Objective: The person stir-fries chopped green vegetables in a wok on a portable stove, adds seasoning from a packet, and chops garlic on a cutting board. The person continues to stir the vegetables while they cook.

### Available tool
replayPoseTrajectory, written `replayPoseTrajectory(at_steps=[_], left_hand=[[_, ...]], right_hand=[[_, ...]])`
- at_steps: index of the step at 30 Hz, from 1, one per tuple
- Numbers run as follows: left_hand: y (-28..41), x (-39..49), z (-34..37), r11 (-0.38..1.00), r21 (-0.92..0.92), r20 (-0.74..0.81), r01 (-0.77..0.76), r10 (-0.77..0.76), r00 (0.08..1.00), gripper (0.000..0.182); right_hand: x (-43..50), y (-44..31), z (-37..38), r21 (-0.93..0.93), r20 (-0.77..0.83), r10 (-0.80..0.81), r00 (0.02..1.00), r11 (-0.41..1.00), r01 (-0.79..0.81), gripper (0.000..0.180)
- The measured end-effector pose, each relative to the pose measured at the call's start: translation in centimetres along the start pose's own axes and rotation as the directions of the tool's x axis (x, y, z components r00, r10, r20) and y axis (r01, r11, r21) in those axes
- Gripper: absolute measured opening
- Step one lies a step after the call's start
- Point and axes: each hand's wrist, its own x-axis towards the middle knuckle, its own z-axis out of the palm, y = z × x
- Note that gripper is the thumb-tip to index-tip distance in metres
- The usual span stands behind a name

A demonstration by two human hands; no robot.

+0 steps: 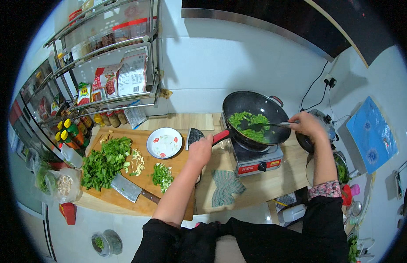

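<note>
My left hand (200,150) grips the red and black handle (221,137) of a dark wok (279,131) that sits tilted on a portable gas stove (258,161). In my right hand (307,124) is the handle of a spatula (270,125), its head among chopped green vegetables (246,120) in the wok. Left of the stove, a wooden cutting board (142,184) bears chopped leafy greens (106,161), minced garlic (137,161), sliced scallion (161,176) and a cleaver (127,187). A white plate (164,142) with a red pattern rests at the board's back edge.
A grey-green cloth (224,187) lies before the stove. Sauce bottles (72,130) and a metal rack (108,102) stand at the left. At the right are a lidded pot (318,121), a bowl of greens (341,167) and a blue panel (372,136). A range hood (256,26) hangs above.
</note>
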Motion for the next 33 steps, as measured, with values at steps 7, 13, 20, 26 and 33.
replayPoseTrajectory(at_steps=[7,13,20,26,33], left_hand=[[0.1,0.1,0.0,1.0,0.029,0.01,0.01,-0.01,1.0,0.013],[0.3,0.2,-0.2,1.0,0.028,0.019,0.003,-0.003,1.0,0.016],[0.5,-0.2,-0.4,1.0,0.029,-0.017,0.004,-0.004,1.0,0.016],[0.7,0.2,-0.5,0.998,0.044,0.063,0.044,-0.047,0.997,0.013],[0.2,-0.3,-1.0,0.996,0.052,0.089,0.077,-0.082,0.993,0.014]], right_hand=[[-5.6,0.1,-4.2,-0.047,0.072,0.087,0.994,0.995,-0.084,0.024],[0.6,-0.4,4.4,0.0,-0.09,0.098,0.991,0.995,-0.099,0.028],[6.0,-0.1,8.0,-0.173,-0.166,0.103,0.981,0.976,-0.132,0.02],[1.6,0.9,2.0,-0.273,-0.02,0.125,0.992,0.954,-0.126,0.023],[-6.0,-0.4,-5.0,-0.299,-0.036,0.056,0.998,0.952,-0.064,0.018]])
